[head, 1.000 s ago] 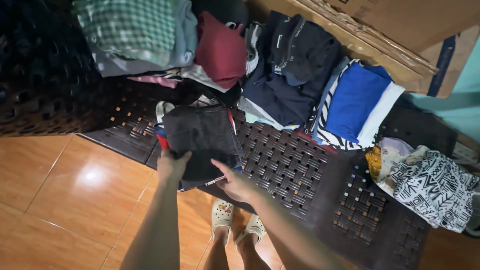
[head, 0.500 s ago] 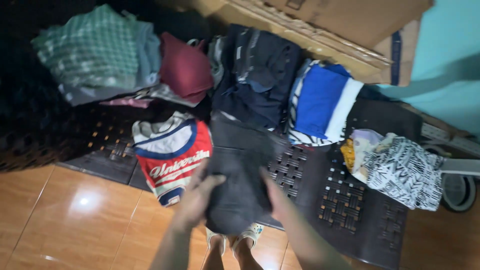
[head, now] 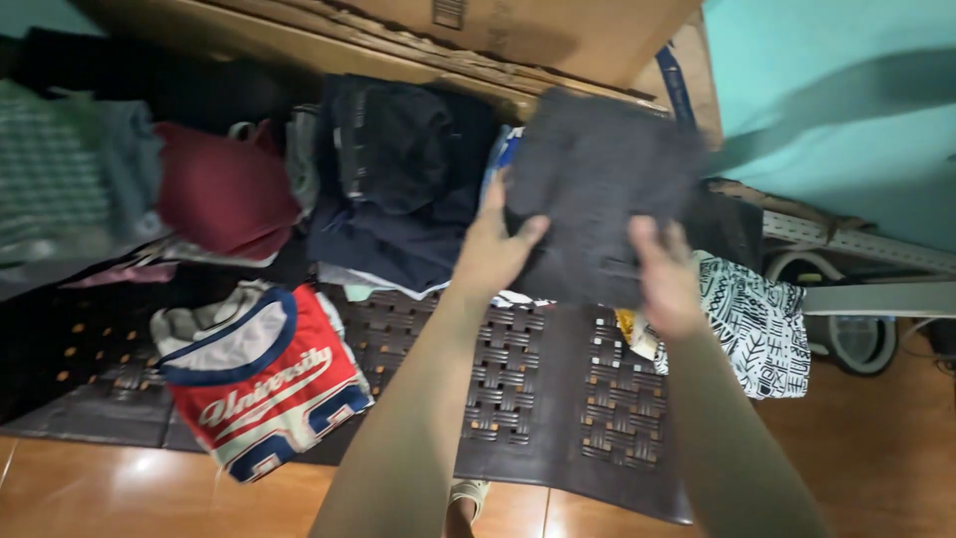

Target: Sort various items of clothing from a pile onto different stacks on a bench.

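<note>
Head view: both hands, left hand (head: 495,254) and right hand (head: 665,279), gripping folded dark garment (head: 597,189) by near edge; soft, light, floppy, so keeping fingers under fold.

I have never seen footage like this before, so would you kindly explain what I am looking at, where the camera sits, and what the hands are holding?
There is no machine here: a person works with two bare hands, and the one camera is worn on the person's head, looking down, so both forearms reach into the picture from below.

The left hand and the right hand together hold up a folded dark grey garment, which looks blurred.

Beneath them is a dark woven bench standing on an orange tiled floor. On the bench lie a red, white and blue sports jersey, a maroon garment, a stack of dark navy clothes and a black-and-white patterned cloth. Behind them stands a cardboard box, against a turquoise wall.
</note>
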